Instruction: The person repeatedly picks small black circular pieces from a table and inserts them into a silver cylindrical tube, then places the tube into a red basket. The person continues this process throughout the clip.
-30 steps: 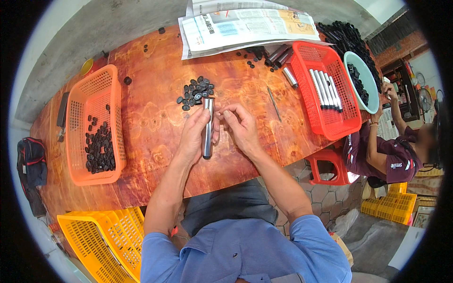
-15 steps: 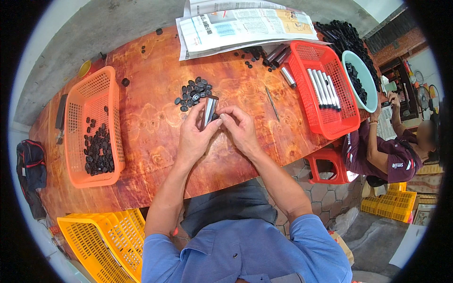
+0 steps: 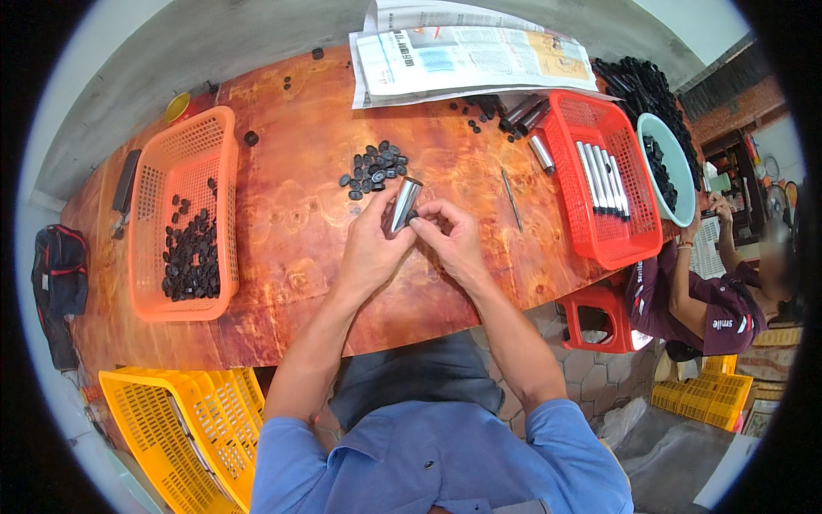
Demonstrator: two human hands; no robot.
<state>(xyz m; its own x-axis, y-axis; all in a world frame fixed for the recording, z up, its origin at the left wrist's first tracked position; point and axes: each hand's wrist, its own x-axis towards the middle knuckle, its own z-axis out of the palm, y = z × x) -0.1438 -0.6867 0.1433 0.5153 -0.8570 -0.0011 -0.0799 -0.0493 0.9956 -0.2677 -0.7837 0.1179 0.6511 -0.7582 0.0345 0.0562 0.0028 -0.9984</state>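
Over the middle of the table (image 3: 295,257), my left hand (image 3: 370,238) is closed round a short shiny silver tube (image 3: 405,206), held tilted. My right hand (image 3: 455,242) pinches a small black cap (image 3: 413,215) against the tube's lower side; the fingers hide most of it. Just beyond my hands lies a loose pile of black oval caps (image 3: 374,170). More small black caps (image 3: 192,261) fill part of an orange basket (image 3: 229,214) on the left. At the right, several silver tubes with black ends (image 3: 601,180) lie in a red basket (image 3: 652,248).
A thin metal rod (image 3: 512,200) and a single tube (image 3: 542,155) lie right of my hands. Newspapers (image 3: 475,64) cover the far edge. A pale blue bowl (image 3: 642,128) of black parts stands beyond the red basket. Another person (image 3: 698,300) sits at the right; yellow crates (image 3: 184,428) stand lower left.
The whole view has shifted, so the table's things appear farther right. My hands keep hold of the tube and the cap, with the tube tilted slightly more.
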